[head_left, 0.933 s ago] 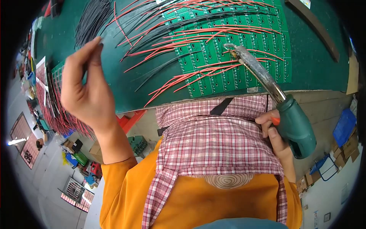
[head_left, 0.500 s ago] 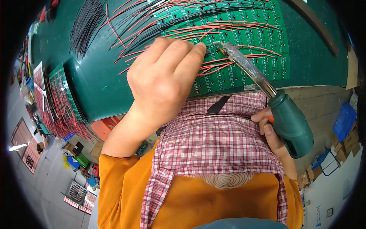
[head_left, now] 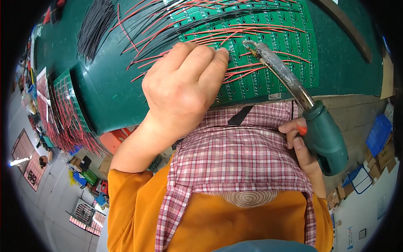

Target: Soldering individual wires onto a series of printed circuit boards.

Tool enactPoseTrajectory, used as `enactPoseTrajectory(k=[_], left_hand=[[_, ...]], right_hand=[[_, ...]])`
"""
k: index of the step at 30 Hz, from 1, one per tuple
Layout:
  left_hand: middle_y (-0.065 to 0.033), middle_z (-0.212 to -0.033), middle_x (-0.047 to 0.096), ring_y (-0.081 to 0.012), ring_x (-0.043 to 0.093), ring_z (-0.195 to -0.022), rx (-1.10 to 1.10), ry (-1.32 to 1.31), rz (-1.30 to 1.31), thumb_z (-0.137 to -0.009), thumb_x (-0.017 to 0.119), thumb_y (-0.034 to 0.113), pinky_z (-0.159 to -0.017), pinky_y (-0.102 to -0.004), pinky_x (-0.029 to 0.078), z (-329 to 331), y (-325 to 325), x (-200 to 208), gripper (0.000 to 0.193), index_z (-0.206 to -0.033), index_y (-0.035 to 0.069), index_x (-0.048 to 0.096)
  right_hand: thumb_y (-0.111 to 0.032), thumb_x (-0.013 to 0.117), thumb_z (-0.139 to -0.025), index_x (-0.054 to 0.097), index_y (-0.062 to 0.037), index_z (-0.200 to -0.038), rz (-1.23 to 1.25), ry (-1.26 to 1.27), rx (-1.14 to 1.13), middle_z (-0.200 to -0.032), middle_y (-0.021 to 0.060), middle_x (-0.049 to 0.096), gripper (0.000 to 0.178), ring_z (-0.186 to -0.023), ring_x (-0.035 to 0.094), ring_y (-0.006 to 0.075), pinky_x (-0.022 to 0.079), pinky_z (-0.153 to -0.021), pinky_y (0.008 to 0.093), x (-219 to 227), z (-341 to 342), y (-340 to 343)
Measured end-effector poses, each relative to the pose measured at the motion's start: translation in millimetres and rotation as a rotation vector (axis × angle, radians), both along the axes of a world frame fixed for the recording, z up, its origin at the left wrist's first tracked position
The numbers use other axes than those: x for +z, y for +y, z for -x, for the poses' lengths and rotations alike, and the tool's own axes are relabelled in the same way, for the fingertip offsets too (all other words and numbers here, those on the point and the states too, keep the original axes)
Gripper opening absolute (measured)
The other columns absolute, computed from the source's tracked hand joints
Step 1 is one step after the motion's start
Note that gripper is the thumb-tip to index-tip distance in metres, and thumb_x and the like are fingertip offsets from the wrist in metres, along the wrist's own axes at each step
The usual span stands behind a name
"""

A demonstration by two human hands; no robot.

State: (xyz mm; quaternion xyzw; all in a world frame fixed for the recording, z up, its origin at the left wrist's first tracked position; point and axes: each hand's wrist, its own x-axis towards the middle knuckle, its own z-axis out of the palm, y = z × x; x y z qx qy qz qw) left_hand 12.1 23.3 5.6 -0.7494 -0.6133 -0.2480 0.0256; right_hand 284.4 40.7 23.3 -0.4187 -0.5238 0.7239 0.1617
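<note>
My left hand [head_left: 184, 84] is closed in a pinch over the near left part of a green circuit board panel [head_left: 275, 84]. Its fingertips are hidden, so what they hold cannot be made out. Red wires [head_left: 247, 71] lie across the panel and pass beneath the hand, with black wires [head_left: 214, 19] farther back. My right hand [head_left: 300, 143] is wrapped round the green handle of a soldering iron [head_left: 325, 136], mostly hidden behind it. The iron's metal shaft slants up and left, its bent tip over the panel, just right of my left fingertips and apart from them.
A bundle of black wires [head_left: 95, 31] lies on the green tabletop [head_left: 113, 90] at the far left. Another wired board [head_left: 69, 98] sits at the table's left edge. A dark bar [head_left: 348, 31] lies at the far right. An orange-red object [head_left: 113, 140] shows below the table edge.
The soldering iron has shifted a little to the right, its tip slightly farther from my left hand. My left hand has moved slightly right and stays closed.
</note>
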Motion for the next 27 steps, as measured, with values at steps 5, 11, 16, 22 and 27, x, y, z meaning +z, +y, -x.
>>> enactPoseTrajectory(k=[5,11,16,22,27], left_hand=[[-0.0045,-0.075,0.059,-0.0194,0.057,-0.066,-0.017,-0.034,-0.013,-0.061,0.062,0.000,-0.056,-0.0284,0.047,8.4,2.5,-4.0,0.023,-0.083,0.004,0.064],[-0.0077,-0.078,0.061,-0.0209,0.058,-0.068,-0.032,-0.124,0.051,-0.062,0.062,-0.008,-0.060,-0.0284,0.047,1.4,8.6,11.2,0.026,-0.086,0.002,0.065],[-0.0047,-0.074,0.060,-0.0199,0.059,-0.068,-0.014,-0.035,0.024,-0.061,0.065,-0.004,-0.058,-0.0284,0.048,-7.3,10.6,1.3,0.027,-0.086,0.005,0.066],[-0.0003,-0.072,0.054,-0.0149,0.055,-0.065,-0.029,0.067,-0.141,-0.062,0.064,0.008,-0.047,-0.0248,0.043,-4.7,11.8,-11.7,0.017,-0.080,0.008,0.063],[0.0008,-0.072,0.053,-0.0135,0.054,-0.064,0.003,0.110,-0.104,-0.063,0.065,0.008,-0.046,-0.0243,0.042,-8.9,10.2,-10.1,0.016,-0.079,0.008,0.063]], right_hand=[[-0.012,0.062,-0.084,0.058,0.0060,-0.104,-0.009,0.039,-0.021,-0.075,-0.0028,0.053,0.027,-0.066,0.046,0.0028,0.039,-0.062,0.0168,0.4,-1.5,1.1],[-0.010,0.061,-0.085,0.057,0.0069,-0.104,-0.020,0.040,-0.054,-0.073,-0.0027,0.053,0.026,-0.065,0.048,0.0033,0.041,-0.063,0.0169,-1.9,-6.6,-1.6],[-0.011,0.063,-0.081,0.061,0.0001,-0.101,-0.239,-0.242,0.087,-0.083,0.0031,0.067,0.023,-0.067,0.059,0.0098,0.047,-0.064,0.0218,-0.2,-8.6,-3.5],[-0.011,0.064,-0.078,0.063,-0.0045,-0.096,-0.359,-0.356,0.223,-0.091,0.0027,0.069,0.019,-0.071,0.061,0.0129,0.048,-0.065,0.0224,5.4,-2.9,2.6],[-0.009,0.063,-0.080,0.060,0.0022,-0.100,-0.192,-0.157,0.125,-0.080,0.0011,0.063,0.023,-0.072,0.055,0.0056,0.045,-0.067,0.0186,2.4,-5.4,2.1]])
